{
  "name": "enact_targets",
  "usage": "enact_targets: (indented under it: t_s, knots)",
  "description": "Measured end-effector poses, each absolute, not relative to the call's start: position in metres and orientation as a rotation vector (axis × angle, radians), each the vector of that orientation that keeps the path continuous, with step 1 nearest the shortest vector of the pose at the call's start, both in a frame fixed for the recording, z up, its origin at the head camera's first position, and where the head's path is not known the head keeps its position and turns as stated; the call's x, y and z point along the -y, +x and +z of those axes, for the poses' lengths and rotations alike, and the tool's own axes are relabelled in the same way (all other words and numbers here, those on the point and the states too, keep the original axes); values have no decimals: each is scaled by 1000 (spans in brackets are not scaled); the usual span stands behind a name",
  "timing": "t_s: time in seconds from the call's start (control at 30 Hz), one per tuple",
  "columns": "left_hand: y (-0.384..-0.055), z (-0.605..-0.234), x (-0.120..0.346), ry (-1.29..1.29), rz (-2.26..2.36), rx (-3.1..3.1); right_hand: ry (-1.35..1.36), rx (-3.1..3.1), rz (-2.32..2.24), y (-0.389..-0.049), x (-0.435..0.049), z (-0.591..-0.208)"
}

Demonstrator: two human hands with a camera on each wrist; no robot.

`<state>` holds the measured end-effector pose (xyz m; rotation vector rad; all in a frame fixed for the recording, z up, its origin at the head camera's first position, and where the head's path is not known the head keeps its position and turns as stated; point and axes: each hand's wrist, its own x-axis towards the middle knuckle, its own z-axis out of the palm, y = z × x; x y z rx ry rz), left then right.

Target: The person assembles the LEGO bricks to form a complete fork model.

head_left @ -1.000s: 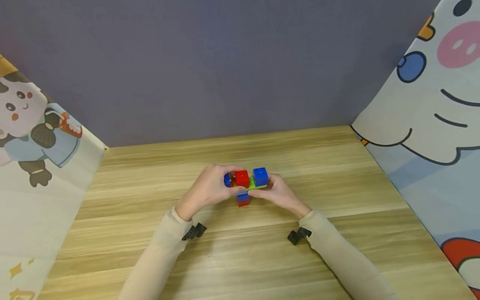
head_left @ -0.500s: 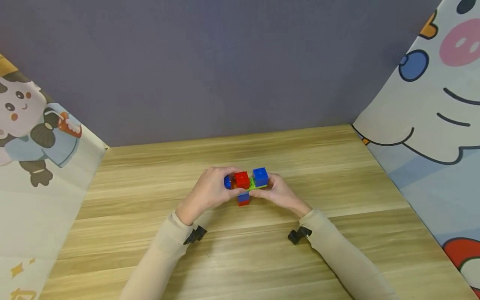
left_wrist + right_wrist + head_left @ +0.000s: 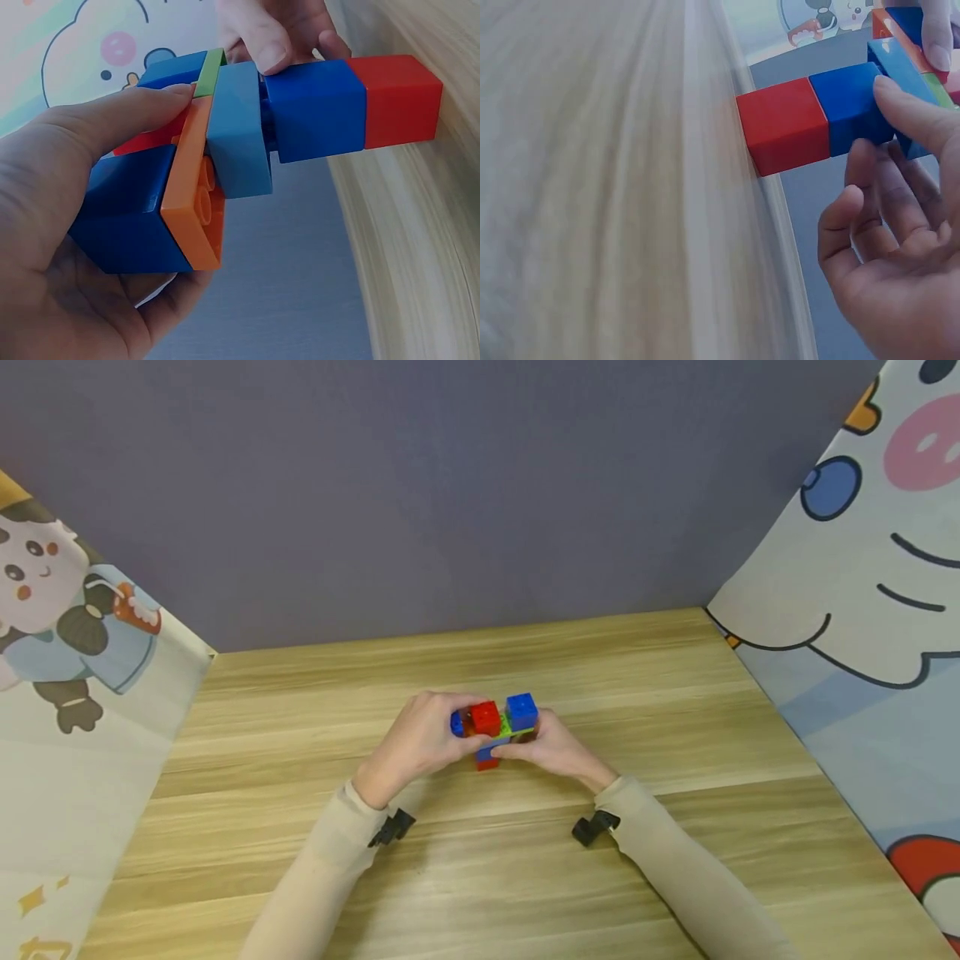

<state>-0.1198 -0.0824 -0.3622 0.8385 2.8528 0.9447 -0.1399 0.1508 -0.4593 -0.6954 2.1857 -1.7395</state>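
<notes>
A built stack of toy building blocks stands on the wooden table. At its bottom sits a red block [image 3: 784,127], then a blue block [image 3: 319,109], then a light blue brick [image 3: 240,131]. A few blue studs show in a gap between these last two. Above lie an orange plate [image 3: 187,180] and a green plate [image 3: 517,728], bearing a red block [image 3: 486,717] and blue blocks [image 3: 522,712] at both ends. My left hand [image 3: 422,739] grips the orange end and its blocks. My right hand [image 3: 557,747] pinches the lower blue block, thumb near the light blue brick.
The wooden table [image 3: 480,877] reaches a grey back wall [image 3: 450,510]. Side panels with cartoon prints [image 3: 885,602] stand at left and right. A small black camera mount [image 3: 596,828] is on the right sleeve, another [image 3: 392,828] on the left.
My right thumb has slid down and left, from just under the green plate onto the lower blue block. The left hand and the stack have barely moved.
</notes>
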Motion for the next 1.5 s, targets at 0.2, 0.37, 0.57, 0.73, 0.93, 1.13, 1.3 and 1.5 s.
enact_targets:
  t_s: [0.2, 0.37, 0.57, 0.73, 0.93, 1.13, 1.3, 1.5]
  knots:
    - [-120, -361, 82, 875, 933, -2873, -739, -2206, -1746, -142, -150, -459]
    - [-122, -363, 83, 946, 921, -2874, -764, -2258, -1713, -143, -148, -460]
    - [-121, -366, 87, 947, 930, -2866, -747, -2278, -1686, -143, -147, -461]
    - [-118, -365, 86, 1038, 895, -2892, -749, -2261, -1702, -142, -148, -460]
    - [-117, -365, 87, 941, 885, -2908, -754, -2215, -1717, -142, -147, -461]
    - [-121, -365, 87, 842, 875, -2886, -738, -2191, -1725, -142, -146, -460]
    - [-122, -363, 86, 829, 808, -2908, -716, -2183, -1711, -142, -146, -460]
    - [-122, -365, 86, 875, 755, -2946, -714, -2145, -1723, -141, -147, -459]
